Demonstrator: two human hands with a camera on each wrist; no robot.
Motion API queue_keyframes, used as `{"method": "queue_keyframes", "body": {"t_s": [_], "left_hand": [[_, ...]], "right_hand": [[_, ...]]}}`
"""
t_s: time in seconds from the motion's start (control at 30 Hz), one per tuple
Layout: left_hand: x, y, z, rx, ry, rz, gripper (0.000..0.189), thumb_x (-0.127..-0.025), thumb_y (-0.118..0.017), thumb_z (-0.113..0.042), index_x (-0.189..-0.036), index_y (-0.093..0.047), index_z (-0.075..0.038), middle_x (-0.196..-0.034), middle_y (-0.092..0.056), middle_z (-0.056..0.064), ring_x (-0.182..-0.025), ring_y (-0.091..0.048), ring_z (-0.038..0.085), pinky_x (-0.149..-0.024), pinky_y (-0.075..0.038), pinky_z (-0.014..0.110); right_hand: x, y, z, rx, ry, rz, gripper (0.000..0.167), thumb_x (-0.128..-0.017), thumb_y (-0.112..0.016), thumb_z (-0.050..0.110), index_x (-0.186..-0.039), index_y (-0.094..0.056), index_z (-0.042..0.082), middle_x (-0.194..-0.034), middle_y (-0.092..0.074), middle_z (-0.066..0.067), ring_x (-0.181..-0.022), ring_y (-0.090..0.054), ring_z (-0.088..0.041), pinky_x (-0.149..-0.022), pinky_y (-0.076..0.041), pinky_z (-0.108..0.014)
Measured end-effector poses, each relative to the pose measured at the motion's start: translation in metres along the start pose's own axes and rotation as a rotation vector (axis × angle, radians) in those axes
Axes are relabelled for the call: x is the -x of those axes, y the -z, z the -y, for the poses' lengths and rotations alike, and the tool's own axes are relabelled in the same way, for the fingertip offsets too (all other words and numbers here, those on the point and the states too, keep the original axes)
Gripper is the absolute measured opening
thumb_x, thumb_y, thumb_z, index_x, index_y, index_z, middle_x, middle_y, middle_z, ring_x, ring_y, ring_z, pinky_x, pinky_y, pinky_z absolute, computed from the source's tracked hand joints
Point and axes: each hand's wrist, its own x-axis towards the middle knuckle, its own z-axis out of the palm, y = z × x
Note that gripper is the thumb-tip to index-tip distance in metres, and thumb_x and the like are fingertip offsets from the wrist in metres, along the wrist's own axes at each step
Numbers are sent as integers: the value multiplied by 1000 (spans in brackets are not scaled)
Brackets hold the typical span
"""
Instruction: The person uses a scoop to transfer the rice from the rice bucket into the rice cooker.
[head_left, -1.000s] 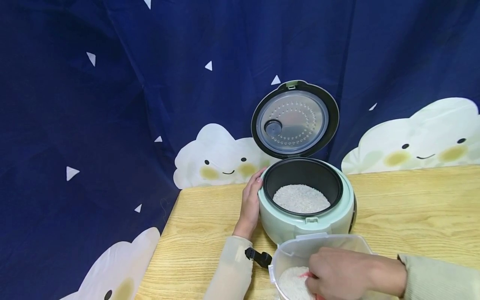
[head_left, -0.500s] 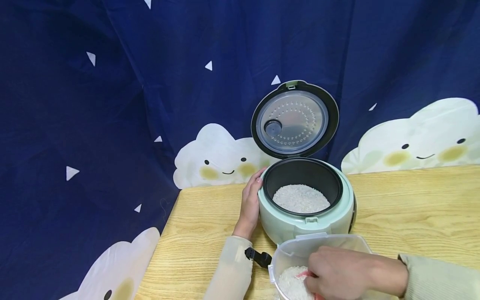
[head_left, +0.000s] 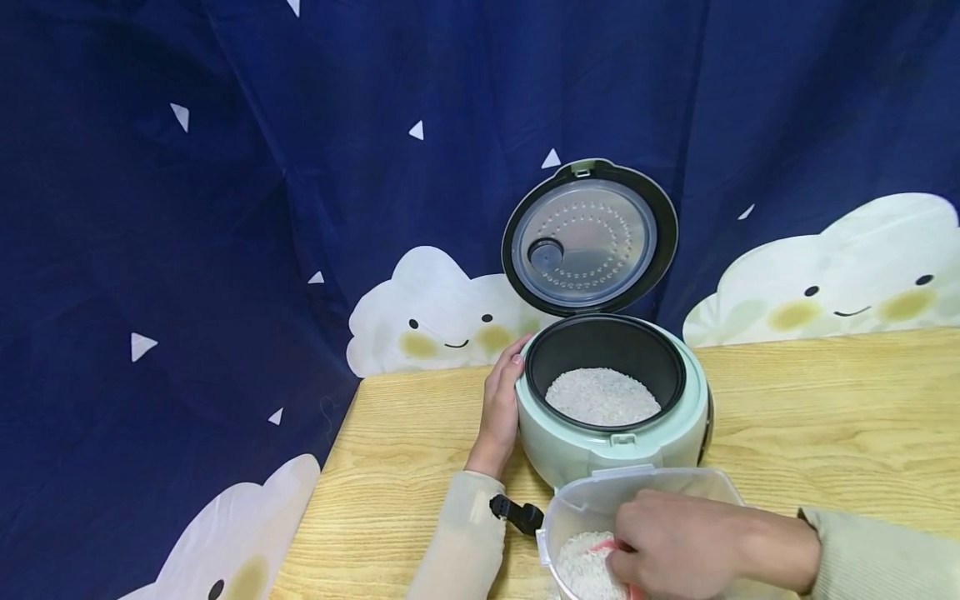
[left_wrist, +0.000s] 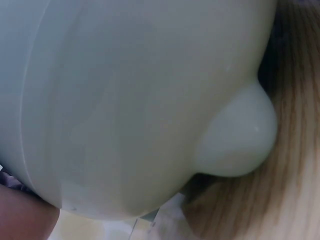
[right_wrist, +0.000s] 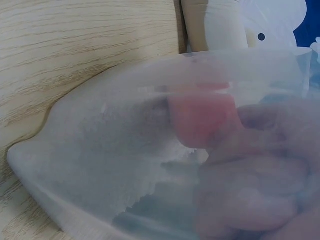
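A pale green rice cooker [head_left: 570,454] stands on the table with its lid [head_left: 592,242] raised. White rice [head_left: 602,397] lies in its black inner pot [head_left: 600,342]. My left hand [head_left: 501,408] rests along the cooker's left side, fingers extended against the wall. In front of the cooker is a clear plastic container [head_left: 708,485] with rice [head_left: 585,567] inside. My right hand [head_left: 675,546] reaches into it, gripping a red scoop [right_wrist: 205,117]. The head view shows just bits of that scoop; through the cloudy wall in the right wrist view it appears blurred.
The wooden table [head_left: 825,417] extends to the right of the cooker and ends on the left in an edge. Behind it hangs a dark blue curtain [head_left: 450,200] with clouds. A black strap [head_left: 517,514] is on my left wrist, close to the container's left rim.
The right hand shifts very slightly left inside the container, and the rice surface beside the scoop looks disturbed. My left hand and the cooker stay in place.
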Motion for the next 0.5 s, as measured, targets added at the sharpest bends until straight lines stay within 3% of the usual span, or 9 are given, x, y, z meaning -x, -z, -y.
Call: {"method": "queue_keyframes", "body": {"t_s": [0.27,0.5], "left_hand": [[0,0,1,-10,-1,-5,49,-107,-36,-32,-150,-55,-14,-154,-57,-1,-148,-49,18,-127,-37,38],[-1,0,2,-7,-4,2,52,-108,-35,-31,-151,-51,-8,-155,-56,1,-149,-48,20,-128,-35,40]], "right_hand": [[0,1,1,-1,-17,17,41,-94,-64,31,-55,-53,28,-49,-33,20,-46,-30,0,-42,-25,-21],[-1,1,1,4,6,1,42,-94,-64,30,-53,-54,28,-48,-28,23,-44,-27,2,-40,-22,-22]]}}
